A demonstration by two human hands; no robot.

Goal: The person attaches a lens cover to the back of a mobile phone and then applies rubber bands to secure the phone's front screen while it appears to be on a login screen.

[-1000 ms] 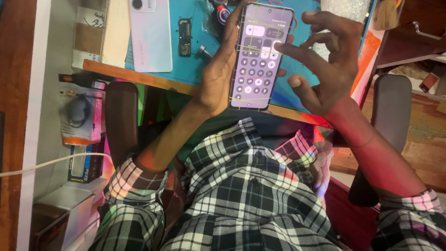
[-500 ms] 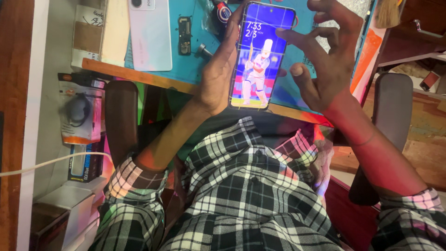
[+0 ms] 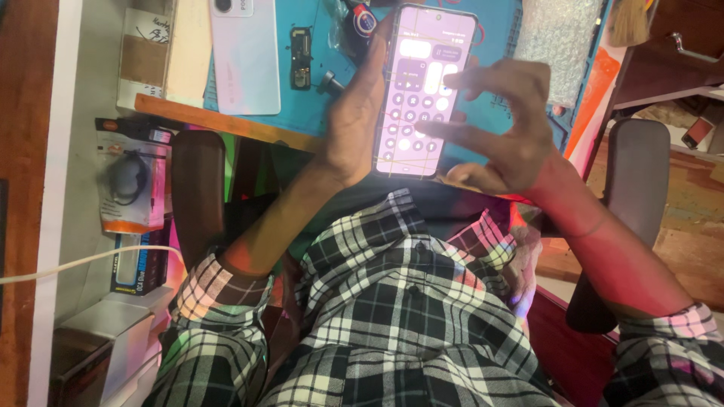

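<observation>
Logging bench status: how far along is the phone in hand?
Looks done: the phone is powered on, its lit screen showing a panel of round buttons. In hand: left hand grips it while the right hand works the screen. Left: a white phone and small parts still lie on the blue mat.

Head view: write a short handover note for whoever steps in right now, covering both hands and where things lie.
Left hand: grips the smartphone by its edge, screen lit with a panel of round buttons.
Right hand: fingers spread over the screen, a fingertip at the panel.
On the blue mat: a white phone lying back up, a small black part.
Done: phone powered, panel open.
Left: cannot tell from this view.
</observation>
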